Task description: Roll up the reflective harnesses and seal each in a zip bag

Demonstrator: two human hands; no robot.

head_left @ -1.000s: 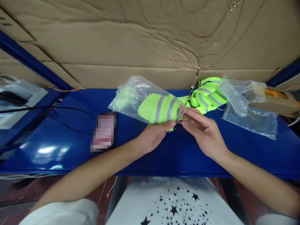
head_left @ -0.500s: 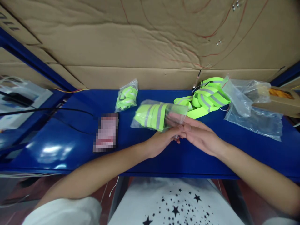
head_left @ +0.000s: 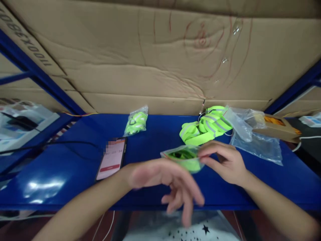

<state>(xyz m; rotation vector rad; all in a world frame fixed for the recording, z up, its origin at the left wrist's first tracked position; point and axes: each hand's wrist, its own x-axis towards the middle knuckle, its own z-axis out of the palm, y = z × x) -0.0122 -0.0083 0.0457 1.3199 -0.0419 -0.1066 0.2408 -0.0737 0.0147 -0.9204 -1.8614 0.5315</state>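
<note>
My right hand point(head_left: 223, 160) pinches the edge of a clear plastic bag point(head_left: 187, 164) between thumb and fingers. The bag's mouth gapes toward me, and neon-yellow reflective strap is folded inside it. In front of the bag, nearer my body, my left hand point(head_left: 170, 184) hangs with fingers spread, a little blurred and holding nothing. Behind the bag lies a heap of loose neon-yellow reflective straps point(head_left: 208, 125) with grey stripes. Further left on the table is another clear bag point(head_left: 136, 121) packed with the same kind of strap.
A phone point(head_left: 112, 159) with a lit screen lies on the blue table point(head_left: 82, 187) at left. Flat clear plastic bags point(head_left: 260, 147) and a cardboard box point(head_left: 278, 129) occupy the right side. A cardboard wall point(head_left: 140, 83) closes off the back. Black cables cross the left edge.
The bag has turned from lying flat to mouth toward me. My left hand has let go of it and moved nearer my body; my right hand now grips its right edge.
</note>
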